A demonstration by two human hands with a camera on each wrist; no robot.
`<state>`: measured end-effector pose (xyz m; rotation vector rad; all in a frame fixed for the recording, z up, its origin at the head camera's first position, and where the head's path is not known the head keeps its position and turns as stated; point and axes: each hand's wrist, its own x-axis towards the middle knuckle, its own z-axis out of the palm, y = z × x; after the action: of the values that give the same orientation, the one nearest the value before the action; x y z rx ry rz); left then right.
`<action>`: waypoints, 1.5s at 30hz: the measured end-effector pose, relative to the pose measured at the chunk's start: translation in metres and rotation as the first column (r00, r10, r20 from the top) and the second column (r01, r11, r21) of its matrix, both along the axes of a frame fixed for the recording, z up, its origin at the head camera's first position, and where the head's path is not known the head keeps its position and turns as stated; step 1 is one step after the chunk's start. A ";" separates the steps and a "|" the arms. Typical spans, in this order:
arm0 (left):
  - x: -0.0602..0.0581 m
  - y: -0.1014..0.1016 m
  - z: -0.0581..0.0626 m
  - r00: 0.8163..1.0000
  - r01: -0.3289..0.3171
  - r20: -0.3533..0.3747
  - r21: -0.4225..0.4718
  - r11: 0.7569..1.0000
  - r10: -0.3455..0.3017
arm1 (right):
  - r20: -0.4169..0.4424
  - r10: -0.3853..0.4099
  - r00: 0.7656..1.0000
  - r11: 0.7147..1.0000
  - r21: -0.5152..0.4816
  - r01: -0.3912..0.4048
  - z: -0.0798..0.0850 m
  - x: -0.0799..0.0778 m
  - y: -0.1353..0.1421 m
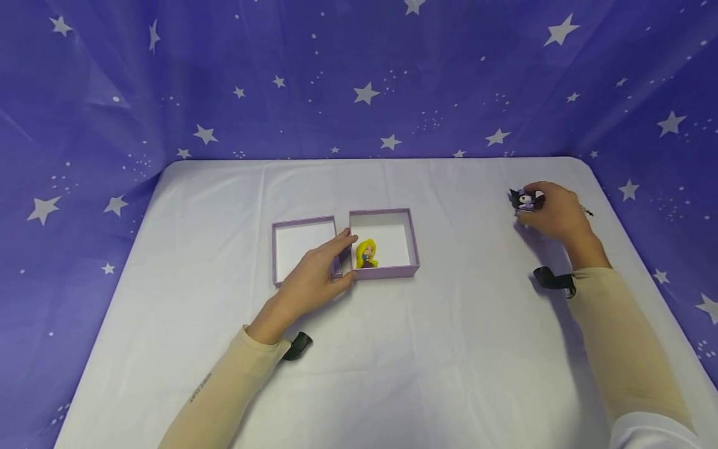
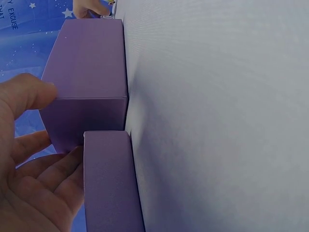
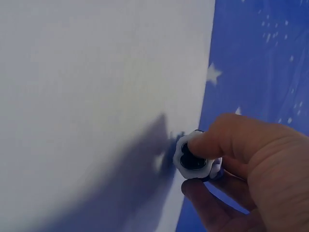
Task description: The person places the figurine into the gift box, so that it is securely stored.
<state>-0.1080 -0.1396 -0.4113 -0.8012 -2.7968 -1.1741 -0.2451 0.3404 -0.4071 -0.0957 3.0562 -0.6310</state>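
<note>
My right hand (image 1: 555, 212) pinches a small figurine (image 1: 526, 200) with black pointed ears and a white face, close over the table at the far right. In the right wrist view the figurine's white scalloped base (image 3: 207, 171) shows, with dark patches and the thumb across it. My left hand (image 1: 316, 274) holds the left end of an open purple box (image 1: 415, 240), thumb at its front corner and a finger over the rim. Inside that box, at its front left, is a yellow-haired figurine (image 1: 367, 254).
A shallower purple tray or lid (image 1: 275, 252), white inside, lies just left of the box, partly under my left hand. A white cloth covers the table (image 1: 449, 362). Blue star-patterned curtains (image 1: 314, 75) stand around its back and sides.
</note>
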 end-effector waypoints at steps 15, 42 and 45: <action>-0.001 0.001 0.001 1.000 -0.008 0.001 -0.012 1.000 0.008 | -0.138 0.242 0.960 0.960 -0.106 -0.258 0.042 0.013 -0.078; -0.001 0.001 0.000 1.000 -0.014 0.008 -0.031 0.999 0.014 | -0.102 0.587 0.803 0.799 -0.087 -0.595 0.048 0.054 -0.215; -0.001 0.001 0.000 1.000 -0.014 0.006 -0.032 0.999 0.014 | -0.064 0.610 0.790 0.790 -0.033 -0.613 0.043 0.056 -0.228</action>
<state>-0.1091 -0.1388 -0.4109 -0.7805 -2.8280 -1.1345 -0.1893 0.1125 -0.3640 -1.0685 2.7749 -0.6477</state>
